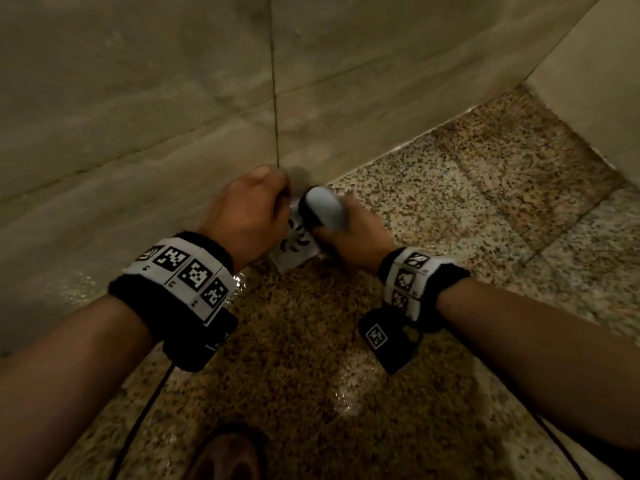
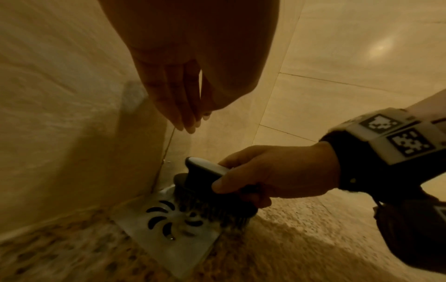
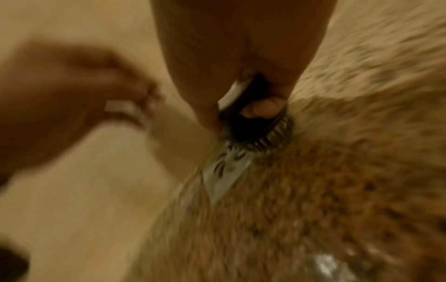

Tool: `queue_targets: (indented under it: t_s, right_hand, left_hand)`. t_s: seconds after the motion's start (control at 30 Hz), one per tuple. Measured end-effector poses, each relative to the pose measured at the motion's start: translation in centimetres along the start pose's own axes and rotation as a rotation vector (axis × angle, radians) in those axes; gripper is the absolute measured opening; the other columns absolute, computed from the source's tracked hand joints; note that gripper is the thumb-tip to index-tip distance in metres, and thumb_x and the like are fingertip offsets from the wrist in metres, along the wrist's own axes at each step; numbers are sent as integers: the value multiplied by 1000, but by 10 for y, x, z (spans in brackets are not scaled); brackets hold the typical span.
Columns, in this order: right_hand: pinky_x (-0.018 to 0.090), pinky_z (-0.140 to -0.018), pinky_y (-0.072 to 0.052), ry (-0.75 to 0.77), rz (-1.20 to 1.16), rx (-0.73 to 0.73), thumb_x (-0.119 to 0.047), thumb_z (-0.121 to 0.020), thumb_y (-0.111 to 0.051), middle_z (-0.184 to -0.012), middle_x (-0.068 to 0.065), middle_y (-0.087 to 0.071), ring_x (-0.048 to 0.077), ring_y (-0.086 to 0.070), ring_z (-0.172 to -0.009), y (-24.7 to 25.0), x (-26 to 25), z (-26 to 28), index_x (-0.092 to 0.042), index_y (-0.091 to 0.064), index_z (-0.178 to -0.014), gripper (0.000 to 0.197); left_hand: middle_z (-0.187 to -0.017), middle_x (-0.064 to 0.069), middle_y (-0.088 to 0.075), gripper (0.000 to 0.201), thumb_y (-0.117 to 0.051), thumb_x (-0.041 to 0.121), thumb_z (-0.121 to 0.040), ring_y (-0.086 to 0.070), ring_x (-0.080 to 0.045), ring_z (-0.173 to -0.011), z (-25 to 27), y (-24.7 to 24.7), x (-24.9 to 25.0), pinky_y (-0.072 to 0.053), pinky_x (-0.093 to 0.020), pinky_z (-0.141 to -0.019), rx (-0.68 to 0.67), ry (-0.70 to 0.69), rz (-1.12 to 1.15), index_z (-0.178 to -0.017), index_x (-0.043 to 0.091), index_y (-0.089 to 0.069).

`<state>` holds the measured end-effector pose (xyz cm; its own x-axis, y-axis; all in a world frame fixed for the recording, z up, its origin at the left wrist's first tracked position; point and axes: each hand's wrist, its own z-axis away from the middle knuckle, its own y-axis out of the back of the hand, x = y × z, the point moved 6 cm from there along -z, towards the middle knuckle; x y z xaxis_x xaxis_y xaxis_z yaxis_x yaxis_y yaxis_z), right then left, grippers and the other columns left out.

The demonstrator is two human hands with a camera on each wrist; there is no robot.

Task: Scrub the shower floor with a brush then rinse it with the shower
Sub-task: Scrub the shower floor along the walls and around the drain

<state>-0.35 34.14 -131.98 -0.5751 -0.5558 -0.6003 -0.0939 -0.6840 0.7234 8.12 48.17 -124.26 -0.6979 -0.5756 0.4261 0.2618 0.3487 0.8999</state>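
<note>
My right grip (image 2: 277, 175) is curled tight round the grey-topped handle of the black bristled scrub brush (image 2: 212, 198), whose bristles press on the far edge of the square metal drain cover (image 2: 169, 246), set in the speckled granite shower floor (image 1: 450, 209) at its corner against the beige tiled wall (image 1: 138, 98). My left grip (image 2: 183, 80) hangs just above, fingers straight and together, holding nothing.

Shower floor (image 1: 450, 209): speckled granite-like stone, wet and glossy in patches. Drain cover (image 2: 169, 234), set in the floor at the wall: smooth brushed metal. Wall tiles (image 1: 138, 98) above the drain: smooth, faintly glossy. Brush (image 2: 210, 183) on the drain: smooth plastic handle, dark coarse bristles.
</note>
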Motion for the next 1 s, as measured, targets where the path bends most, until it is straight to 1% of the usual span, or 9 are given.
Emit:
queue_targets:
  t_s: [0.1, 0.2, 0.3, 0.4, 0.5, 0.57, 0.67, 0.83, 1.0]
  right_hand:
    - [30, -72, -38, -214, -64, 272, -38, -92, -62, -125, 15, -57, 31, -57, -103, 57, 43, 0, -6, -39, -135, 58]
    - [34, -73, -39, -430, 3, 348, -38, -93, -59, -130, 21, -53, 38, -56, -111, 92, 87, 4, -1, -35, -133, 60]
    - [35, -80, -42, -386, 40, 394, -33, -91, -60, -129, 18, -56, 36, -56, -111, 79, 86, 13, -5, -39, -133, 54]
    - [32, -93, -44, -118, -43, 284, -28, -89, -62, -132, 8, -55, 28, -56, -116, 25, 38, 25, -19, -38, -141, 58]
    - [32, -77, -43, -3, -40, 111, -31, -89, -63, -129, 14, -55, 33, -57, -113, -17, 0, 27, -10, -37, -137, 58]
    - [32, -69, -40, -96, -84, 73, -33, -89, -65, -124, 16, -57, 36, -58, -108, -15, -2, 25, -5, -37, -133, 58]
    - [39, -77, -50, -245, -108, 188, -37, -88, -65, -121, 15, -59, 36, -60, -104, 23, 27, 32, -7, -34, -131, 62]
    - [38, -83, -52, -587, 67, 207, -53, -85, -64, -128, 22, -57, 38, -58, -110, 74, 95, 60, 4, -22, -146, 94]
    - [30, -74, -48, -514, -3, 107, -58, -75, -71, -115, 9, -58, 31, -60, -104, 13, 62, 66, -3, -46, -126, 79]
  left_hand:
    - [-97, -10, -59, 15, -50, 15, -88, -56, -30, -87, 1, -1, 2, -44, -34, -72, 0, -1, 24, -100, 11, -59]
    - [-96, -10, -59, 15, -51, 13, -88, -56, -30, -86, 3, -1, 3, -45, -36, -72, -15, -5, 36, -100, 11, -59]
    - [-99, -7, -58, 15, -51, 14, -89, -55, -25, -88, 2, 1, 1, -39, -29, -71, 1, 21, 50, -102, 12, -59]
    - [-102, -8, -59, 16, -51, 14, -90, -55, -25, -93, -1, 0, 2, -38, -27, -74, 15, 49, 66, -103, 11, -60]
    - [-102, -8, -59, 16, -51, 13, -88, -56, -27, -94, 1, -7, 7, -43, -32, -78, -5, 59, 83, -100, 11, -60]
    - [-101, -8, -59, 15, -51, 13, -88, -56, -26, -94, 4, -9, 9, -41, -31, -77, -9, 51, 76, -99, 12, -60]
    - [-100, -6, -58, 14, -51, 13, -89, -55, -24, -93, 8, -9, 6, -38, -27, -75, -4, 45, 74, -99, 13, -60]
    - [-99, -6, -59, 13, -51, 14, -89, -56, -26, -92, 8, -7, 2, -42, -30, -75, 12, 44, 60, -98, 13, -60]
    - [-97, -8, -62, 15, -49, 12, -88, -57, -28, -91, 1, -7, 15, -48, -36, -76, 54, -1, 66, -96, 12, -61]
